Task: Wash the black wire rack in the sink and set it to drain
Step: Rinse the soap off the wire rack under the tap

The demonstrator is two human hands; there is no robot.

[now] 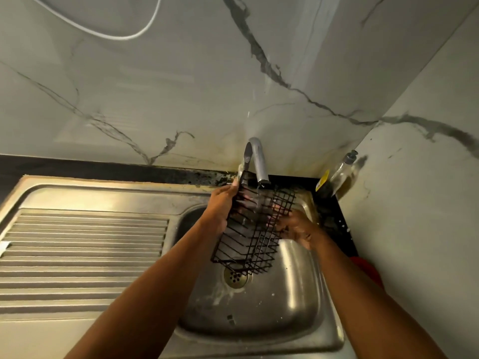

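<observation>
The black wire rack (pixel 248 237) hangs tilted over the steel sink basin (pixel 293 294), its far end under the tap (pixel 259 161). A thin stream of water falls from the spout onto the wires. My left hand (pixel 220 206) grips the rack's left edge near the top. My right hand (pixel 298 229) is on the rack's right side, with fingers reaching through and against the wire grid; the wires partly hide the fingertips. The drain (pixel 236 277) shows below the rack's lower end.
A ribbed steel draining board (pixel 83 255) lies left of the basin. A soap dispenser bottle (pixel 342 172) stands at the back right corner against the marble wall. Something red (pixel 365 268) sits at the right edge of the counter.
</observation>
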